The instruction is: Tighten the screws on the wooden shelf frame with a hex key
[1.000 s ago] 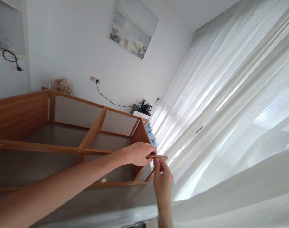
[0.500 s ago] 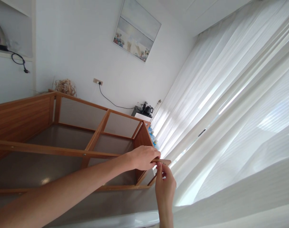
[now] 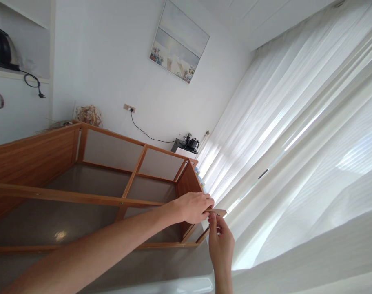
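While the left hand (image 3: 194,207) grasps a wooden piece (image 3: 219,212), partly hidden, right hand (image 3: 221,240) beneath, hold unclear

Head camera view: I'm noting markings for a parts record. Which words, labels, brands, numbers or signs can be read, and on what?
No text can be read anywhere.
Wooden piece by the hands: a small dark mark near its end, too small to tell what it is.
Dark patch between the curtains: too small to tell whether it bears writing.
Black kettle on the shelf: nothing legible.
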Demonstrator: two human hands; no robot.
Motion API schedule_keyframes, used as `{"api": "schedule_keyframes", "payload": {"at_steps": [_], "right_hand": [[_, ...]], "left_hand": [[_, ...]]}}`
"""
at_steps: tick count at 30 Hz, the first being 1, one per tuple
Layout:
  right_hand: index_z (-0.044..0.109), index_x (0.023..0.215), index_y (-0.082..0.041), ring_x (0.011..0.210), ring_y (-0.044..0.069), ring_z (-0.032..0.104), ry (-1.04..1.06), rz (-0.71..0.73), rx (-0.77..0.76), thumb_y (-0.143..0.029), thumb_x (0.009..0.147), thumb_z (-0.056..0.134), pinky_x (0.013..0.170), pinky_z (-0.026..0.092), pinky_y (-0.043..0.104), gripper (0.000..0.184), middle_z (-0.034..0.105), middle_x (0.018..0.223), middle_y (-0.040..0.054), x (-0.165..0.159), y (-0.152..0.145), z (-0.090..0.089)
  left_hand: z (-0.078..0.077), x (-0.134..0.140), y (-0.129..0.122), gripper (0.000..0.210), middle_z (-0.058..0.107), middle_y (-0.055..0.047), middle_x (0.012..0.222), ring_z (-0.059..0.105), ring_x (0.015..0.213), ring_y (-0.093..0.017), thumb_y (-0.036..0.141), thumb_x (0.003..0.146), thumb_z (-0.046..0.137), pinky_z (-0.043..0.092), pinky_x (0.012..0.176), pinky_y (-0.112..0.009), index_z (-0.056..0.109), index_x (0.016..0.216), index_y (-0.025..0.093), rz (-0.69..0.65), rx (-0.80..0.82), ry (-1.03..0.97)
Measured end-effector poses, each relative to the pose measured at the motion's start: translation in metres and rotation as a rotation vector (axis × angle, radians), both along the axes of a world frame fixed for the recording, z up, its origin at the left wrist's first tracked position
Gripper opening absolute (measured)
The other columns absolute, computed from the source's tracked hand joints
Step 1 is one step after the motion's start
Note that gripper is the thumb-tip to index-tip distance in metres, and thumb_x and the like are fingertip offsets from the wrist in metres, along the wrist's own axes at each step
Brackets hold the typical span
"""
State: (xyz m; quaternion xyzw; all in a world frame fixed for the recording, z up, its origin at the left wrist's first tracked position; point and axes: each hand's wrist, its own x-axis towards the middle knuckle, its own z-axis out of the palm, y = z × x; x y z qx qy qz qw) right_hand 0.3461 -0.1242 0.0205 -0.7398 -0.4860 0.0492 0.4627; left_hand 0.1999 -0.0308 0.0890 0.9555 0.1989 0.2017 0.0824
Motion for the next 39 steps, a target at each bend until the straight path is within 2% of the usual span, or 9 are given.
{"api": "schedule_keyframes", "payload": {"at_steps": [3, 9, 15, 20, 26, 31, 39], "right_hand": [[0.072, 0.095, -0.022, 0.077, 0.024, 0.067, 0.011, 0.005, -0.004, -0.078, 0.085, 0.041, 0.067, 0.048, 0.029, 0.065, 0.075, 0.088, 0.0081, -0.0003, -0.0012, 0.0009], [0.071, 0.094, -0.022, 0.077, 0.024, 0.066, 0.008, -0.011, -0.029, -0.078, 0.083, 0.041, 0.069, 0.049, 0.03, 0.065, 0.073, 0.086, 0.0068, 0.0012, -0.0009, 0.002], [0.072, 0.091, -0.024, 0.073, 0.022, 0.066, 0.001, -0.052, -0.024, -0.077, 0.079, 0.048, 0.068, 0.05, 0.03, 0.06, 0.074, 0.086, 0.0044, 0.0014, -0.0001, 0.0032], [0.073, 0.089, -0.024, 0.07, 0.023, 0.066, 0.012, -0.073, 0.007, -0.076, 0.075, 0.056, 0.066, 0.051, 0.031, 0.056, 0.075, 0.086, 0.0043, -0.0003, -0.0006, 0.003], [0.074, 0.088, -0.024, 0.072, 0.023, 0.066, 0.023, -0.073, 0.006, -0.073, 0.075, 0.059, 0.066, 0.051, 0.031, 0.052, 0.075, 0.086, 0.0044, -0.0004, -0.0003, 0.0065], [0.075, 0.093, -0.021, 0.073, 0.022, 0.066, 0.01, -0.057, 0.044, -0.07, 0.077, 0.06, 0.068, 0.05, 0.03, 0.053, 0.075, 0.087, 0.006, -0.0014, -0.0029, 0.0051], [0.076, 0.099, -0.018, 0.071, 0.02, 0.064, -0.031, -0.044, 0.085, -0.068, 0.081, 0.058, 0.067, 0.051, 0.031, 0.056, 0.075, 0.093, 0.0086, -0.0022, -0.0075, 0.0024]], "left_hand": [[-0.001, -0.0007, -0.0012, 0.02, 0.066, -0.005, 0.116, 0.067, 0.1, -0.023, 0.031, 0.096, 0.047, 0.056, 0.079, -0.035, 0.058, 0.109, 0.021, 0.008, 0.025, 0.01], [-0.0049, 0.0046, -0.0043, 0.024, 0.066, -0.009, 0.113, 0.066, 0.101, -0.025, 0.032, 0.1, 0.045, 0.056, 0.08, -0.036, 0.058, 0.111, 0.016, 0.041, 0.178, 0.029], [-0.0061, 0.0036, -0.0029, 0.026, 0.067, -0.008, 0.115, 0.069, 0.096, -0.025, 0.035, 0.098, 0.047, 0.056, 0.071, -0.036, 0.055, 0.116, 0.018, 0.065, 0.115, 0.045], [-0.0072, 0.0045, -0.0008, 0.027, 0.066, -0.01, 0.117, 0.069, 0.098, -0.027, 0.032, 0.096, 0.048, 0.057, 0.071, -0.038, 0.055, 0.117, 0.017, 0.045, 0.123, 0.067], [-0.0075, 0.0043, 0.0003, 0.027, 0.065, -0.012, 0.118, 0.069, 0.098, -0.027, 0.03, 0.095, 0.048, 0.057, 0.072, -0.039, 0.053, 0.118, 0.017, 0.041, 0.088, 0.056], [-0.0047, -0.0001, 0.0021, 0.027, 0.065, -0.01, 0.118, 0.07, 0.097, -0.029, 0.032, 0.091, 0.051, 0.057, 0.072, -0.04, 0.055, 0.115, 0.019, 0.02, 0.027, 0.037], [-0.007, 0.001, 0.0035, 0.023, 0.066, -0.008, 0.112, 0.069, 0.095, -0.028, 0.026, 0.087, 0.053, 0.056, 0.074, -0.039, 0.052, 0.109, 0.019, 0.013, 0.028, -0.001]]}}
